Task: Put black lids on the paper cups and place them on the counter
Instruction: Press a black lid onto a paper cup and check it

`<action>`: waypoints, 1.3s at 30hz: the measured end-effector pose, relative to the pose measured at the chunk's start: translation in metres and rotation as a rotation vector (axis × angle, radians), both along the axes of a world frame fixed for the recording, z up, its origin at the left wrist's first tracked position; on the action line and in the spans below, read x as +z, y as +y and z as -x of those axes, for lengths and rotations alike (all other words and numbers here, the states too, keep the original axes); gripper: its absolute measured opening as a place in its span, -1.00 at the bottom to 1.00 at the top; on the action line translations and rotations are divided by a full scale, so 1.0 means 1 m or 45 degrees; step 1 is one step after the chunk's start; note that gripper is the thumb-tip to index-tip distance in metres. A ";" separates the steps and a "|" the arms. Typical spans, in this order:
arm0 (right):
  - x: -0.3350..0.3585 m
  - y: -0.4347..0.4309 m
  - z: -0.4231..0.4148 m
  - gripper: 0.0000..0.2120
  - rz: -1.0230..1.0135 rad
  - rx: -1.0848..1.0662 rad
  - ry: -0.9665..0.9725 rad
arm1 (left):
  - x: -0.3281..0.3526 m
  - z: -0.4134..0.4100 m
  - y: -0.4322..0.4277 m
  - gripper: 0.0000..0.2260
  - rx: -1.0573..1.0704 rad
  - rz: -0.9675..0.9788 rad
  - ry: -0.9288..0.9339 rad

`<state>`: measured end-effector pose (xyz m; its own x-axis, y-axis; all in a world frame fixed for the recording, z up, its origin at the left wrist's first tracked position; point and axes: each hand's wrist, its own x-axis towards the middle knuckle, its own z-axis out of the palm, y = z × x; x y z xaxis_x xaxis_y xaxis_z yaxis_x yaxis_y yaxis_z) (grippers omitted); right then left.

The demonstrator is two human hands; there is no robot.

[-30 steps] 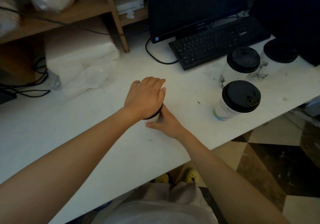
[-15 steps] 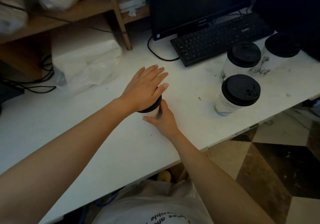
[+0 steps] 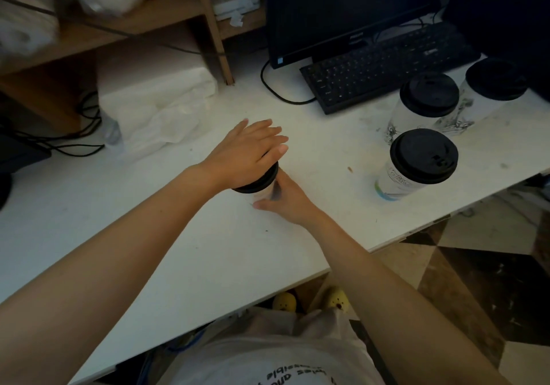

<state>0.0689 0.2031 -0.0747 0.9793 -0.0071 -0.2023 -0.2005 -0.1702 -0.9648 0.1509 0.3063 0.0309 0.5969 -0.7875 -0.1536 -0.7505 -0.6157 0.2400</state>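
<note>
A white paper cup (image 3: 262, 194) stands on the white counter (image 3: 208, 250) near the middle. A black lid (image 3: 262, 180) sits on its top. My left hand (image 3: 247, 152) lies flat on the lid, palm down, fingers spread. My right hand (image 3: 287, 198) wraps the cup's side from the right, thumb at its base. Three lidded paper cups stand to the right: one nearest the edge (image 3: 416, 165), one behind it (image 3: 425, 101), one at the far right (image 3: 491, 86).
A black keyboard (image 3: 387, 66) and a dark monitor (image 3: 342, 9) stand at the back, with a cable (image 3: 276, 92) on the counter. A white plastic-wrapped bundle (image 3: 154, 104) lies at the back left under a wooden shelf (image 3: 119, 33). The counter's front edge runs diagonally above a tiled floor (image 3: 476, 280).
My left hand's fingers have flattened and spread over the lid. The cup and my right hand stay in the same place on the counter; the view has shifted slightly.
</note>
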 end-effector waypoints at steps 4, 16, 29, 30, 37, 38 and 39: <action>-0.003 0.019 0.000 -0.31 -0.001 -0.207 -0.025 | -0.007 0.003 -0.005 -0.54 0.183 -0.072 -0.123; -0.001 0.002 -0.017 -0.17 -0.046 0.144 0.039 | -0.012 0.003 -0.005 -0.50 0.163 -0.019 -0.190; 0.069 0.005 -0.029 -0.40 0.033 -0.329 -0.232 | 0.077 -0.020 -0.005 -0.26 0.525 0.054 0.091; 0.082 0.004 -0.033 -0.40 0.079 -0.332 -0.277 | 0.090 -0.022 -0.004 -0.23 0.531 0.058 0.111; 0.136 0.009 -0.035 -0.44 0.377 -0.409 -0.502 | 0.152 -0.023 0.007 -0.48 0.458 0.235 0.091; 0.139 0.005 -0.034 -0.41 0.391 -0.363 -0.494 | 0.156 -0.023 0.012 -0.51 0.447 0.303 0.128; 0.143 0.000 -0.031 -0.40 0.362 -0.302 -0.479 | 0.160 -0.022 0.017 -0.53 0.441 0.389 0.195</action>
<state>0.0996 0.2028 0.0686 0.9488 -0.2406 0.2048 0.0858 -0.4277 -0.8998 0.1732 0.3236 0.1904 0.8203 -0.5695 -0.0529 -0.4560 -0.7071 0.5405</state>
